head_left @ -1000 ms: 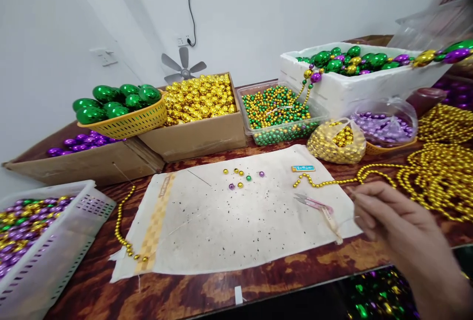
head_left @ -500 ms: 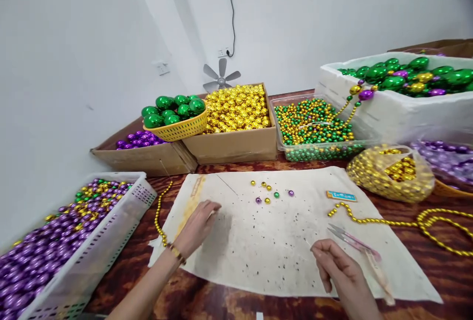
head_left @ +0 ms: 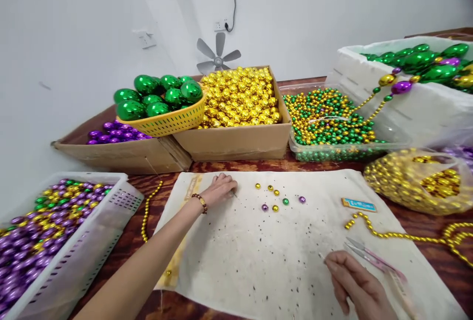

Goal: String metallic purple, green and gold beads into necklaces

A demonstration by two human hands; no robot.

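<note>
My left hand reaches across the white cloth, its bent fingers pinched down over a thin dark needle; most of the needle is hidden. My right hand is closed near the front right, thumb and forefinger pinching a thin pale thread end. Between the hands lie several loose round beads, among them a green bead, a purple bead and a gold bead. Pink-handled scissors lie beside my right hand.
Behind the cloth stand a box of gold balls, a yellow basket of green balls and a clear tub of small beads. A white crate flanks the left. Gold bead strings and a bagged bead heap occupy the right.
My left hand has moved forward and right, onto the spot where the needle lay uncovered. My right hand keeps its pinch. The whole view has shifted closer.
</note>
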